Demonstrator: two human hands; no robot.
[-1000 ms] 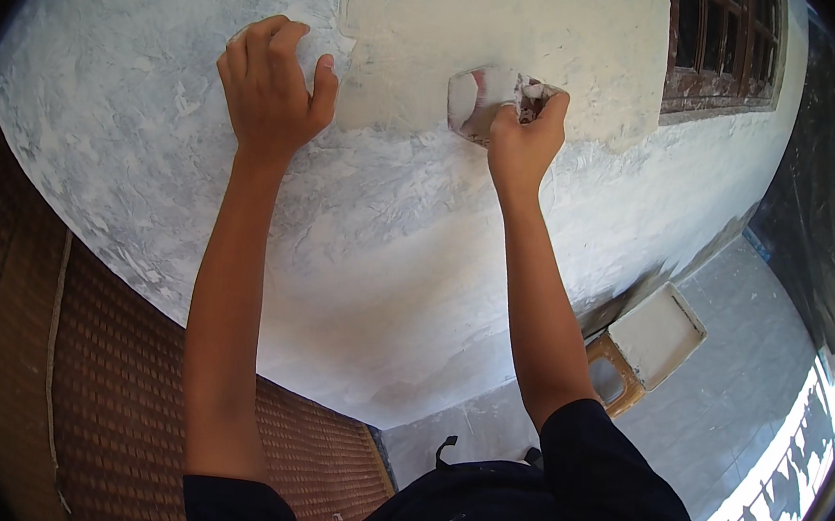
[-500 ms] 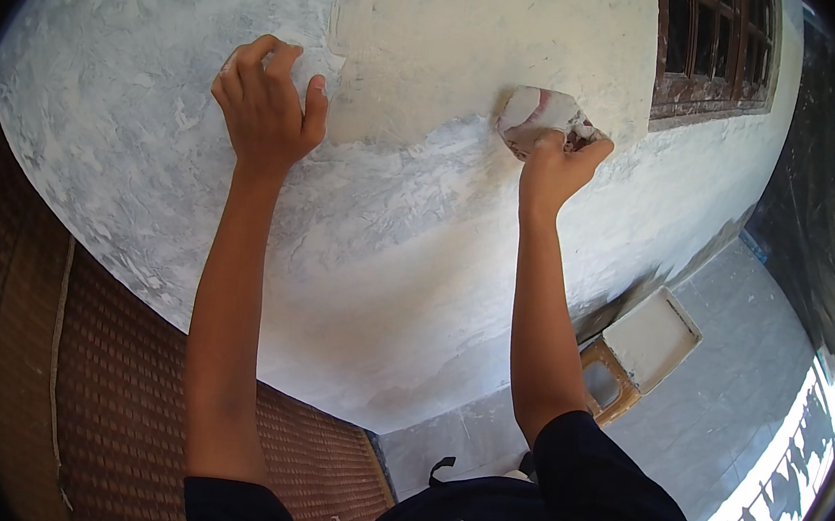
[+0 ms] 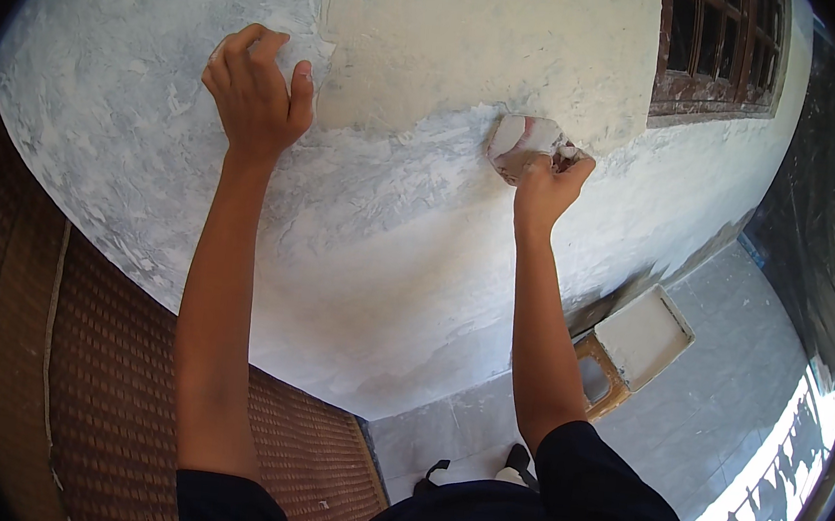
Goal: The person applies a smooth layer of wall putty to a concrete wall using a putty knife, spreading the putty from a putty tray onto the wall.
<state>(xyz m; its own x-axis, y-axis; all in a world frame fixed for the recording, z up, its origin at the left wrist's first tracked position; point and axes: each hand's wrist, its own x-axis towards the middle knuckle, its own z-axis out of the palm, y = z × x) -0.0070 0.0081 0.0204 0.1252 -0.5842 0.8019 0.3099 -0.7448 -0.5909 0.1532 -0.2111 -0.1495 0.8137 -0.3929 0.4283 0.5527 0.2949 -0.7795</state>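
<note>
A wall (image 3: 428,51) fills the upper middle, cream at the top and patchy with white-grey putty at the left and below. Against the wall's left part rests my left hand (image 3: 256,94), its fingers apart and slightly curled with nothing in them. Further right, my right hand (image 3: 552,188) is closed round the putty-caked grip of a flat scraper (image 3: 519,142). The scraper's whitish blade, marked with a reddish streak, lies against the wall along the lower border of the cream patch. My fingers and dried putty hide part of its grip.
On the grey tiled floor (image 3: 708,379) at the lower right, a shallow tray of pale putty (image 3: 644,335) sits beside a worn yellowish stool (image 3: 602,379). A brown barred window (image 3: 716,53) is at the upper right. Woven brown panelling (image 3: 125,373) borders the lower left. Dark sheeting (image 3: 824,209) hangs far right.
My right hand has drawn the scraper a little downward and left along the wall. My left hand appears slightly up and left, as the whole view has shifted a bit.
</note>
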